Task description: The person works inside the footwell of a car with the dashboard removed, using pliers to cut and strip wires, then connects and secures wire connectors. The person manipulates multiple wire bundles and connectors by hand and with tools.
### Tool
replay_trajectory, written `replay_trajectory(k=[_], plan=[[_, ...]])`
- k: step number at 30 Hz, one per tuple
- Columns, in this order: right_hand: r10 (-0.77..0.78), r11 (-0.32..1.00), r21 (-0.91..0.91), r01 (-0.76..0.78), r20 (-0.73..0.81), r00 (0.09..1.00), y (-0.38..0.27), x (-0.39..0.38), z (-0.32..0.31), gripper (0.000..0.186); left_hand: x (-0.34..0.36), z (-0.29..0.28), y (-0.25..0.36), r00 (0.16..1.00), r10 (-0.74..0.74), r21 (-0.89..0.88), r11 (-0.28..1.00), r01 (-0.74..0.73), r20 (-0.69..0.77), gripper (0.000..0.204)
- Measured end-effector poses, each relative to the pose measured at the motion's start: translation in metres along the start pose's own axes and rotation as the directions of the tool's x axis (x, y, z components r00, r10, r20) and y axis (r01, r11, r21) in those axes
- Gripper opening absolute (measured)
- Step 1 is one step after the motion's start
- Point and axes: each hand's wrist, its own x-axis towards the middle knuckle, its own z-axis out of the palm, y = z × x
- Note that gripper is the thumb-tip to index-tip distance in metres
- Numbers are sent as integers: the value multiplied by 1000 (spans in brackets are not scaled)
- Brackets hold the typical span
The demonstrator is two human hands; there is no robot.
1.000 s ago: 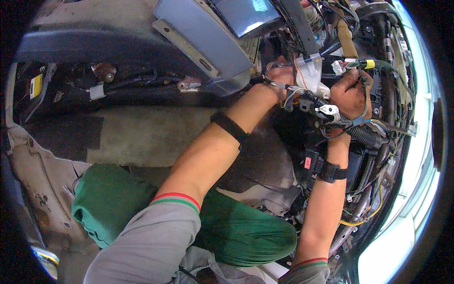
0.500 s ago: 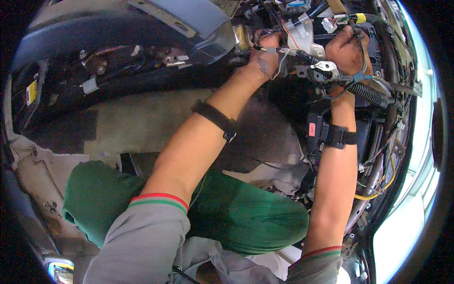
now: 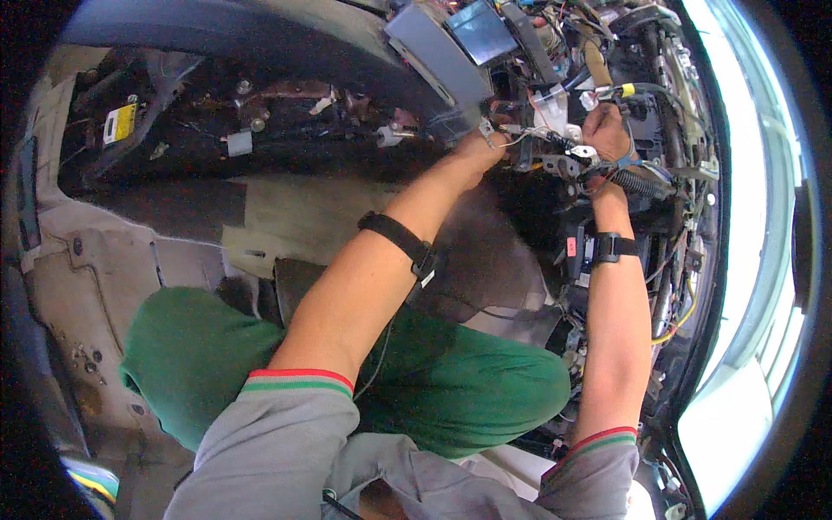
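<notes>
Wiring harness [image 3: 559, 139], upper right of the frame: one main bundle, its individual wires too tangled to count. Attached items: one white fitting [image 3: 583, 152] at the bundle, one black corrugated conduit [image 3: 637, 184] to its right, one yellow tape band [image 3: 628, 89] above.

Hands: two. Left hand [image 3: 484, 147] is at the bundle's left end, with thin wires crossing it; its fingers are hidden, so their opening and grip cannot be told. Right hand [image 3: 612, 136] is just beside the bundle's right end, fingers curled inward; whether they pinch a wire cannot be told.

Surrounding parts: one grey panel [image 3: 440, 54] and one screen [image 3: 482, 31], top centre; two black straps [image 3: 394, 238], one per forearm; one yellow-and-white label [image 3: 120, 124], upper left.
</notes>
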Motion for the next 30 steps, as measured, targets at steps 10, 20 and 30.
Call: replay_trajectory(k=[10, 20, 30], plan=[[-465, 757, -577, 306, -147, 873, -91, -99, -32, 20, -2, -7, 17, 983, -117, -91, 987, 130, 140, 18], [641, 595, 686, -418, -92, 762, -70, -132, -77, 22, -8, -11, 26, 979, -113, -212, 966, 148, 171, 10], [590, 665, 400, -631, 237, 772, -58, -134, -63, 36, 0, -19, 11, 981, -111, -220, 965, 145, 160, 15]])
